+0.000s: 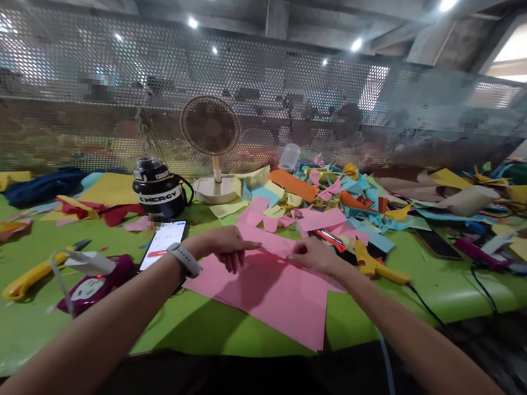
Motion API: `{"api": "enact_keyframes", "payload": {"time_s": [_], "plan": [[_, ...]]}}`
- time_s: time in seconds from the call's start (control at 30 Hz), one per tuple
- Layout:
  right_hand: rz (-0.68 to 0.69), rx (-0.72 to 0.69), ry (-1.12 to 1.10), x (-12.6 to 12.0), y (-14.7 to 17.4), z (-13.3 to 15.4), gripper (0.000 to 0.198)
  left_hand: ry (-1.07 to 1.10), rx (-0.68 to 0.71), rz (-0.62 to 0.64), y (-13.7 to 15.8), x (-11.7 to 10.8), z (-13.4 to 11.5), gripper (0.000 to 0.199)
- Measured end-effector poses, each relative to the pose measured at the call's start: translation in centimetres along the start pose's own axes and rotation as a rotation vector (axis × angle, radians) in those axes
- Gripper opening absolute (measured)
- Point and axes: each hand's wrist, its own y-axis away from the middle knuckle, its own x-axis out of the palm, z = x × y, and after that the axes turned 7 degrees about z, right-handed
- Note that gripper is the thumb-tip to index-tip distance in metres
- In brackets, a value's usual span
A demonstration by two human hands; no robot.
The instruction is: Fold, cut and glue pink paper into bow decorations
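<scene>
A large pink sheet of felt or paper (282,295) lies on the green tabletop in front of me, with smaller pink pieces at its far edge. My left hand (226,246), with a white watch band at the wrist, is over the sheet's far left part; its index finger stretches to the right and the others curl loosely, holding nothing visible. Thumb and fingers of my right hand (309,253) pinch pink material near the far edge. Beside that hand lie a red-handled cutter (331,239) and a yellow glue gun (378,267).
A phone with a lit screen (164,244), a black bottle (160,194) and a small fan (212,127) stand or lie left of centre. Further left are a yellow cutter (34,278) and a purple power strip (96,284). Colourful scraps (352,193) heap up behind.
</scene>
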Motion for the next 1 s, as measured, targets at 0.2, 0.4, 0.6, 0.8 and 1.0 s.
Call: {"api": "enact_keyframes", "payload": {"time_s": [0.2,0.4,0.6,0.8,1.0], "plan": [[-0.219,-0.094,-0.327,1.8,0.1,1.3,0.03,0.587,0.205,-0.148,-2.4,3.8,-0.3,0.053],[-0.279,-0.227,-0.18,2.1,0.1,1.8,0.019,0.961,0.442,-0.239,-4.7,3.7,1.0,0.045],[-0.413,-0.696,0.499,1.6,-0.6,0.9,0.052,1.002,0.395,-0.136,-5.1,2.8,2.7,0.038],[-0.283,-0.82,0.752,3.1,-2.3,1.9,0.051,1.043,0.393,-0.049,-5.4,3.0,3.4,0.029],[-0.326,-0.922,0.757,3.8,-2.9,1.5,0.045,1.146,0.462,-0.106,-6.5,3.0,3.3,0.036]]}}
